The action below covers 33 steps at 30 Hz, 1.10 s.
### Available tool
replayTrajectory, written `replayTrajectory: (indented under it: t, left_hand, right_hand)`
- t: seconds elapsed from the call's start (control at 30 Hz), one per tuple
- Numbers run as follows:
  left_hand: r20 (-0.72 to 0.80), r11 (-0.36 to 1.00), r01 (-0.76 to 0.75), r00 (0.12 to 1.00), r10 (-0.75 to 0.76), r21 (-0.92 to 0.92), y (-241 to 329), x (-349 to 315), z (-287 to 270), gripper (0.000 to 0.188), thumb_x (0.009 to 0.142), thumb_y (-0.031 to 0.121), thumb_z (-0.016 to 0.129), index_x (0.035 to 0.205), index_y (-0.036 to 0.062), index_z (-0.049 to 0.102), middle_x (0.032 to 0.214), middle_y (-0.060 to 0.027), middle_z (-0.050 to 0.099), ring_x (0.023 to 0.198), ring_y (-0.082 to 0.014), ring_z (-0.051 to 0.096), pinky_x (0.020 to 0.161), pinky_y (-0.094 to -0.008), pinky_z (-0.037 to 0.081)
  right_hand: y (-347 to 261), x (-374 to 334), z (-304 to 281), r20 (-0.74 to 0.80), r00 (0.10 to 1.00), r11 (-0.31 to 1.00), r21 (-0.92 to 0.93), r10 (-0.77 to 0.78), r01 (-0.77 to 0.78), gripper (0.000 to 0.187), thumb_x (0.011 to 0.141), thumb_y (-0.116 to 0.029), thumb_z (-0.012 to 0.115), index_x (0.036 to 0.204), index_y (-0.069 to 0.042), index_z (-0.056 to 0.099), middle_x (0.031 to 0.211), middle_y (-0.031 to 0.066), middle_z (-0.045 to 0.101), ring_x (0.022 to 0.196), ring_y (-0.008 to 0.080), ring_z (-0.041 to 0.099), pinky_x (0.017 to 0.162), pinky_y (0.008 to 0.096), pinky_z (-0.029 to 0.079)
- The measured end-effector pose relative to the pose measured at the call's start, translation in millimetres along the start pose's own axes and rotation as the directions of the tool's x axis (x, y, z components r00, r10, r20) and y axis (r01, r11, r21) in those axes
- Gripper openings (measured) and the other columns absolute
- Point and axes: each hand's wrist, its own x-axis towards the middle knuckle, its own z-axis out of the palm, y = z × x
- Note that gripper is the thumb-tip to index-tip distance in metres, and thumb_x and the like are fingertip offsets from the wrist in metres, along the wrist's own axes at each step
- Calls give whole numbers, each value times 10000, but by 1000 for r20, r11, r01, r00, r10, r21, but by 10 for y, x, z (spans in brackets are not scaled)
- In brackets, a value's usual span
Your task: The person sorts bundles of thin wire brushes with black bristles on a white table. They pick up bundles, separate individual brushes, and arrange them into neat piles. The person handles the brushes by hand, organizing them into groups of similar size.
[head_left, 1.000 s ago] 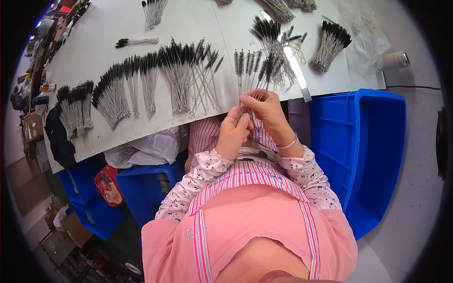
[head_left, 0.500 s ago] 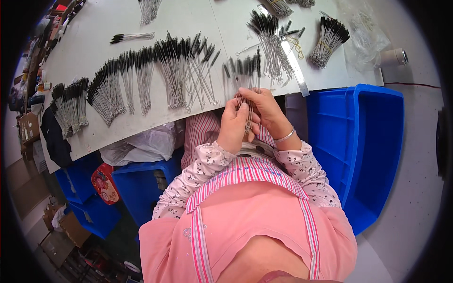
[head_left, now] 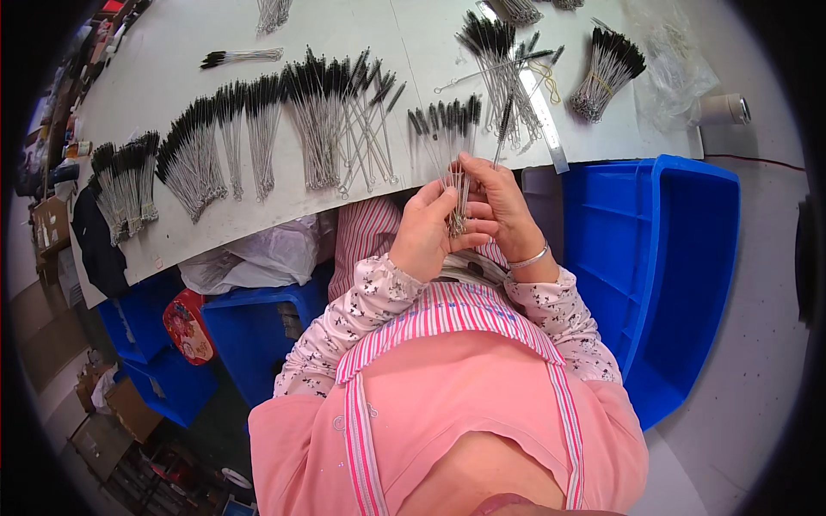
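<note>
At the table's front edge my two hands are together around a small bunch of thin wire-handled brushes (head_left: 446,119), black bristle heads pointing away from me. My left hand (head_left: 423,230) is closed on the wire handles, thumb across them. My right hand (head_left: 508,211) is closed too, its fingertips against the same handles. One single brush (head_left: 504,119) leans out to the right, apart from the bunch, its lower end at my right fingers. Just beyond lies a larger pile of loose brushes (head_left: 492,47) over a metal ruler (head_left: 542,125).
Several brush bundles (head_left: 314,120) line the white table (head_left: 206,249) to the left. A banded bundle (head_left: 605,76), clear plastic bag (head_left: 671,64) and roll (head_left: 725,109) sit at right. Blue crates (head_left: 641,284) stand beside me; a white bag (head_left: 258,258) hangs below the edge.
The single brush has swung right, away from the bunch. My right hand has shifted slightly right, and more of the wire handles show between my hands.
</note>
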Motion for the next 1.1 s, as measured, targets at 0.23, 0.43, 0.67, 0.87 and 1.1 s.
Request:
replayTrajectory:
  t: [0.23, 0.43, 0.67, 0.87, 1.1]
  left_hand:
    - [3, 1000, 11, 1000, -11, -5, -38, -1, -87, 257, 967, 215, 361, 1134, 45, 456, 902, -106, 613, 726, -192, 623, 566, -274, 520]
    - [-76, 998, 53, 996, -56, -34, -122, 50, -175, 218, 969, 229, 374, 1032, 55, 490, 816, -76, 590, 616, -145, 566, 437, -232, 423]
    - [-141, 997, 27, 989, -36, -66, -165, 46, -181, 198, 964, 238, 385, 927, 56, 455, 756, -85, 561, 535, -126, 514, 360, -222, 348]
    - [-147, 1000, 17, 989, -19, -14, -196, 57, -215, 182, 968, 220, 382, 931, 57, 455, 778, -72, 543, 534, -128, 493, 363, -206, 314]
    - [-151, 999, -19, 988, 23, 27, -226, 97, -186, 165, 953, 202, 398, 934, 52, 465, 683, -58, 511, 477, -117, 465, 335, -219, 291]
  right_hand:
    - [15, 56, -32, 72, 995, 980, 184, 62, -74, 457, 854, -457, 565, 905, -4, 592, 653, 22, 578, 450, 59, 464, 378, 175, 343]
    - [67, 53, 53, -18, 1000, 998, 68, 14, -12, 405, 828, -396, 634, 873, 5, 604, 518, -84, 364, 392, 6, 241, 370, 185, 127]
    - [82, 79, 69, 18, 1000, 1000, 10, 22, -22, 312, 786, -272, 703, 857, 17, 606, 552, -57, 453, 444, 47, 396, 394, 211, 280]
    - [117, -2, 133, -143, 762, 585, -733, -632, 348, 393, 757, -254, 715, 956, 58, 582, 553, 27, 507, 467, 130, 463, 447, 273, 384]
    - [2, 33, 359, 284, 694, 3, -925, -661, 381, 250, 740, -241, 673, 807, -8, 610, 750, 135, 614, 654, 309, 615, 548, 391, 479]
